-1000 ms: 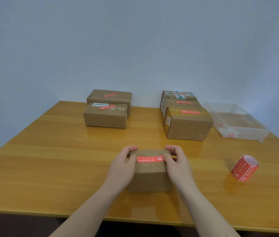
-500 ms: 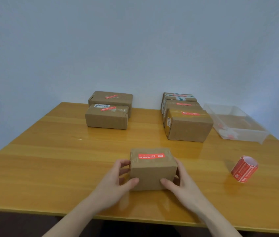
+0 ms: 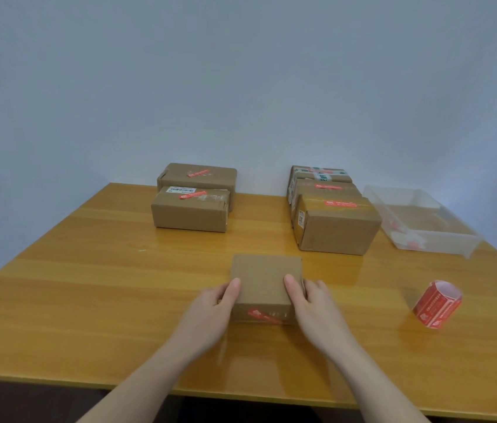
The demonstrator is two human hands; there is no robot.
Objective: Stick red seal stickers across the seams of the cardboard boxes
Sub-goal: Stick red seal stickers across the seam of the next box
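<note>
At six o'clock on the table (image 3: 88, 300), a small cardboard box (image 3: 265, 279) sits between both hands. Left hand (image 3: 210, 312) and right hand (image 3: 317, 309) grip its sides, thumbs on top. A red seal sticker (image 3: 264, 315) shows on its near face, print unreadable. Sticker roll (image 3: 436, 303) lies at three o'clock.

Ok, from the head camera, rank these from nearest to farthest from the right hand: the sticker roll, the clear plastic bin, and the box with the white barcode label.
1. Red sticker roll, on the table to the right of the right hand.
2. Clear plastic bin, back right.
3. Box with the white barcode label, back left.
</note>
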